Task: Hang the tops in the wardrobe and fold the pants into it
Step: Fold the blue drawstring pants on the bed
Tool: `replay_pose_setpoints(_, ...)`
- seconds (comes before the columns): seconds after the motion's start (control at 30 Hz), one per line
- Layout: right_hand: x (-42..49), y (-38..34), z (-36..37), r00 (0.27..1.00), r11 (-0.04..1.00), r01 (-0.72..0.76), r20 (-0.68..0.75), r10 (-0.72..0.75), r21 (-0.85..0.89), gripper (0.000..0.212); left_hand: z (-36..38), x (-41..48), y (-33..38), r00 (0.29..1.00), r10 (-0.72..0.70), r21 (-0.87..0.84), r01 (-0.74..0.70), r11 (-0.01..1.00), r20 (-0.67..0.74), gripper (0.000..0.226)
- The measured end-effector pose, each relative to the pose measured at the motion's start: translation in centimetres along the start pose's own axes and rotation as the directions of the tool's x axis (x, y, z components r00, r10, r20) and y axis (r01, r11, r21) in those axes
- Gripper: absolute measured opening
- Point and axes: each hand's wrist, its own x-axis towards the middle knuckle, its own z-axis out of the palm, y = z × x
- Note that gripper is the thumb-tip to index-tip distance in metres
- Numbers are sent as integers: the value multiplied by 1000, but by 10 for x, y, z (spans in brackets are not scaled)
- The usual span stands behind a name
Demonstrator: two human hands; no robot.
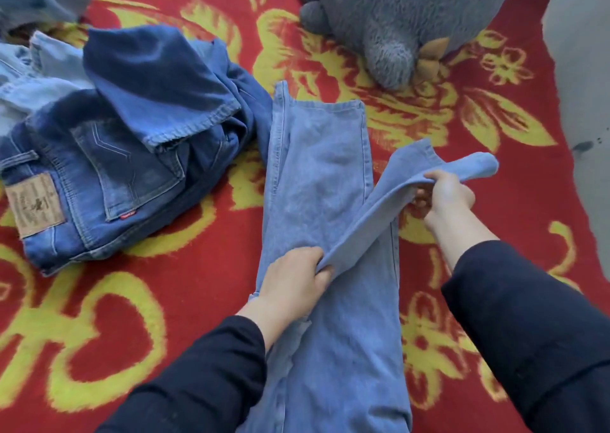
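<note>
Jeans point(317, 175) light blue, flat on blanket point(198, 284); left grip point(293, 280), right grip point(442, 198) both clutch lifted fold.

Red blanket point(185, 294) with a yellow flower pattern, spread flat; its right edge meets grey floor point(584, 69). On it:
- light blue jeans point(317, 175), laid lengthwise at centre
- heap of darker jeans point(138, 128) just left, against them
- pale denim point(36, 69) at far left, partly under the heap
- grey plush toy point(396, 19) at top right, apart from the jeans
</note>
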Motion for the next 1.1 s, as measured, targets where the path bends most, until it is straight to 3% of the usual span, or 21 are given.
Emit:
replay_pose_setpoints(0.07, -3, -18, 24, 995, 994, 87, 48, -85, -58, 11, -6, 9, -12, 977, 124, 107, -106, 989, -176, 28)
replay_pose_setpoints(0.13, -11, -32, 53, 968, 968, 235, 114, -225, -86, 22, -13, 10, -26, 933, 162, 141, -122, 982, -322, 36)
replay_pose_setpoints(0.2, -24, -40, 87, 915, 926, 371, 198, -351, -71, 33, -20, 10, -38, 912, 111, 80, -86, 993, -395, 42)
replay_pose_setpoints(0.3, -48, -32, 142, 822, 875, 476, 399, -406, -90, 36, -24, 8, -57, 899, -24, 19, 36, 999, -438, 43)
replay_pose_setpoints(0.37, -61, -17, 168, 731, 836, 510, 615, -296, -202, 29, -22, 9, -69, 897, -148, -29, 150, 988, -416, 42)
replay_pose_setpoints(0.43, -64, 4, 177, 619, 761, 545, 781, -81, -353, 36, -20, 10, -78, 893, -257, -97, 238, 966, -369, 35)
replay_pose_setpoints(0.5, -61, 25, 174, 529, 662, 621, 848, 42, -420, 50, -16, 12, -83, 897, -325, -165, 287, 944, -299, 30)
replay_pose_setpoints(0.53, -59, 33, 170, 508, 631, 656, 861, 36, -414, 53, -14, 13, -84, 897, -348, -209, 298, 931, -273, 27)
replay_pose_setpoints(0.67, -43, 51, 144, 519, 455, 792, 841, -149, -408, 54, -12, 19, -81, 887, -412, -400, 306, 864, -211, 19)
replay_pose_setpoints(0.83, -31, 79, 83, 471, 88, 882, 871, -141, -463, 54, -14, 25, -75, 911, -412, -462, 355, 813, -24, 27)
replay_pose_setpoints(0.97, -35, 112, 18, 503, 8, 862, 854, -137, -506, 58, -9, 18, -61, 865, -497, -346, 448, 824, -63, 32)
replay_pose_setpoints(1.1, -54, 141, -53, 562, -38, 823, 822, -95, -567, 58, 4, -17, -54, 821, -563, -380, 493, 783, -93, 37)
